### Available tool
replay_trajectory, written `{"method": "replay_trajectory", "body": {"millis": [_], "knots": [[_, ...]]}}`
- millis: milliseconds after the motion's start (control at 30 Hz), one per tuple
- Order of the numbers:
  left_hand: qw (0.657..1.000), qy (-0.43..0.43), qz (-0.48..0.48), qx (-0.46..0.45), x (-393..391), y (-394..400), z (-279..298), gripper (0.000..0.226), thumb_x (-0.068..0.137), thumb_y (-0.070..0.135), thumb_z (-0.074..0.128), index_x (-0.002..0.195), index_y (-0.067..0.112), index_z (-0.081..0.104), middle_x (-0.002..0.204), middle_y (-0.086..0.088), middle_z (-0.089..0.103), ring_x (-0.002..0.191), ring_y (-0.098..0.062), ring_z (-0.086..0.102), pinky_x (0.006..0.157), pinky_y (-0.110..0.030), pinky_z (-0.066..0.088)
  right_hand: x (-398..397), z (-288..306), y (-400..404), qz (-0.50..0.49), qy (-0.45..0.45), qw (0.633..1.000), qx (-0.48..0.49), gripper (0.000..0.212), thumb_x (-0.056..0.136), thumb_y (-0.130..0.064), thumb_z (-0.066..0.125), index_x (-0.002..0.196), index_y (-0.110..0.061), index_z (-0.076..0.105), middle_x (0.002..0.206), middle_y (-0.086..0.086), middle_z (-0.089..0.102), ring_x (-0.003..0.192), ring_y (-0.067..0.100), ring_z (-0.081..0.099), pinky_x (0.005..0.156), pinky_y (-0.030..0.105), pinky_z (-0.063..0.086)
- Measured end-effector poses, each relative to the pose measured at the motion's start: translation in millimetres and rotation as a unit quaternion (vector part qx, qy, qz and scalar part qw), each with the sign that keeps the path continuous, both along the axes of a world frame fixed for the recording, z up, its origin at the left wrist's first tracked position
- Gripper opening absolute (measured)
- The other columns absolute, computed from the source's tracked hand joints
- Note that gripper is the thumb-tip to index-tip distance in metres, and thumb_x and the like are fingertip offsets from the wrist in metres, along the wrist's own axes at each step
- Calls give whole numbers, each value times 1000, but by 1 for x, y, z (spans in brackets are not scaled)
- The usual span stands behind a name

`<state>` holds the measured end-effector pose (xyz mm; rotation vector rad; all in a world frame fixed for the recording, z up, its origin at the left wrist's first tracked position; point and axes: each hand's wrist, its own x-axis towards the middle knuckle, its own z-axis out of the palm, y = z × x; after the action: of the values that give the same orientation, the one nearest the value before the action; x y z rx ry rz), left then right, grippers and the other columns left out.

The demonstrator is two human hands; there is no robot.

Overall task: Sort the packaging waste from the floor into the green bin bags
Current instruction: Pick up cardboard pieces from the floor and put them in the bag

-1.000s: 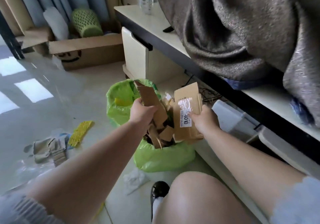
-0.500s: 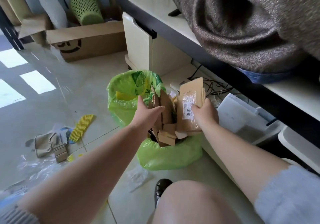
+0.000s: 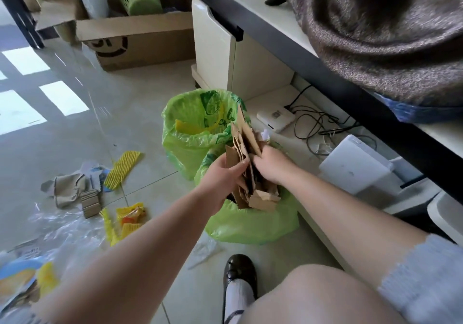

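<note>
While both hands work at the mouth of the nearer crinkled green plastic bin bag (image 3: 253, 226), a bundle of torn brown cardboard pieces (image 3: 244, 158) stands upright in it, its lower ends down inside & its top edges sticking up above the rim. The left hand (image 3: 223, 177) has its fingers clamped on the bundle's left face, thumb on the near side. The right hand (image 3: 269, 163) presses on the bundle from the right w/ fingers curled in against the cardboard, fingertips hidden behind the pieces.

Just behind, touching the first bag, is a second green plastic bin bag (image 3: 190, 138), mouth open, w/ a yellow scrap (image 3: 184, 125) inside.

On the pale tiled floor (image 3: 140, 113) to the left, well apart from the bags: a strip of yellow ribbed foam netting (image 3: 124, 168), a crumpled beige paper piece (image 3: 67, 189), a small folded corrugated cardboard block (image 3: 91, 202), yellow-and-orange wrappers (image 3: 129, 217) & clear plastic film (image 3: 57, 231). A scrap of clear plastic (image 3: 204, 249) lies just in front of the nearer bag, near a dark glossy shoe (image 3: 240, 272).

Right of the bags, under a white shelf unit (image 3: 253, 10): a small white box (image 3: 275, 118), black cables (image 3: 315, 123) & a flat white device (image 3: 353, 167). A grey-brown woolly fabric (image 3: 380, 35) is heaped on the shelf top. A large open brown cardboard box (image 3: 140, 43) sits by the far wall.
</note>
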<state>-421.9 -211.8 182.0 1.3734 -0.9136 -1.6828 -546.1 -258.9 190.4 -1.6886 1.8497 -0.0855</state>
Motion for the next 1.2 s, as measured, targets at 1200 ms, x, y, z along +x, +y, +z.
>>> {"method": "replay_trajectory", "body": {"millis": [1200], "knots": [[992,-100,72,-19,105,9,20,48,87,12,63,133,20,49,128,0,61,104,-10,61,89,-32,53,11,23,-13,66,148,983,-85,46,86,-30,61,125,-8,50,119,17,58,102,34,58,83,36,48]]}}
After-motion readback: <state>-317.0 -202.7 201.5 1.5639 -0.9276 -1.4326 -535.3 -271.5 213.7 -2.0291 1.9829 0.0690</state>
